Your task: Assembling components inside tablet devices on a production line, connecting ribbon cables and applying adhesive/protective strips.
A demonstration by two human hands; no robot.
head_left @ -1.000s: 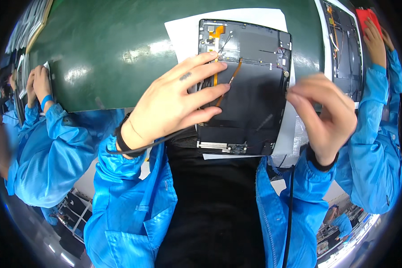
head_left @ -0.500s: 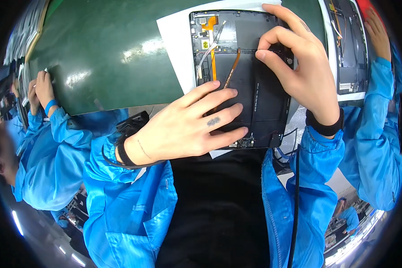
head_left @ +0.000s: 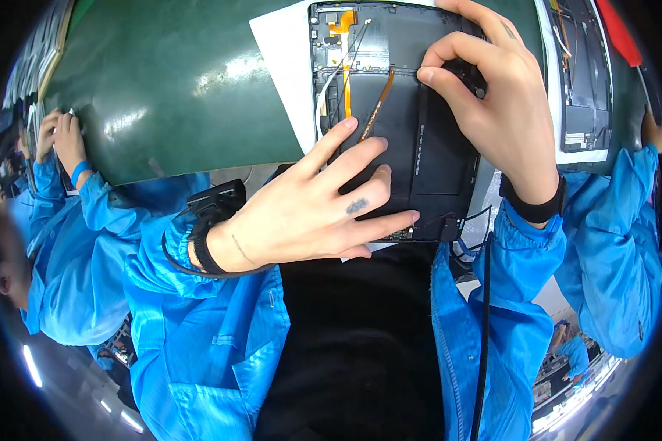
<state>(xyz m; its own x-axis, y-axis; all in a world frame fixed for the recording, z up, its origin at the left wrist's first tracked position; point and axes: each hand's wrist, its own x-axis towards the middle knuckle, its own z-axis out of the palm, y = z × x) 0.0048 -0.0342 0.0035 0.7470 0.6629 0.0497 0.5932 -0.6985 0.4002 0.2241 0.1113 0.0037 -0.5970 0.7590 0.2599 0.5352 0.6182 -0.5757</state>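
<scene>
An opened tablet (head_left: 449, 162) lies before me, its dark inside facing up. My left hand (head_left: 312, 202) is open across its lower left part, fingers spread over the black interior and thumb near the lower edge. An orange ribbon cable (head_left: 347, 92) runs down toward the index fingertip. A brown ribbon cable (head_left: 376, 106) slants across the middle beside it. Over the tablet's upper right, my right hand (head_left: 511, 110) has thumb and index fingertip pressed together in a pinch. Whatever is between them, if anything, is too small to make out.
White paper (head_left: 283, 59) lies under the tablet on a green tabletop (head_left: 176, 95). Another opened tablet (head_left: 585, 81) is at the right, near a red object (head_left: 619, 33) and a co-worker's hand (head_left: 651, 132). At far left are another person's hands (head_left: 68, 140).
The tablet and paper appear slightly higher in view. My left fingers have shifted a little and the thumb now shows. The right hand keeps its pinch. The right co-worker's hand has drawn back.
</scene>
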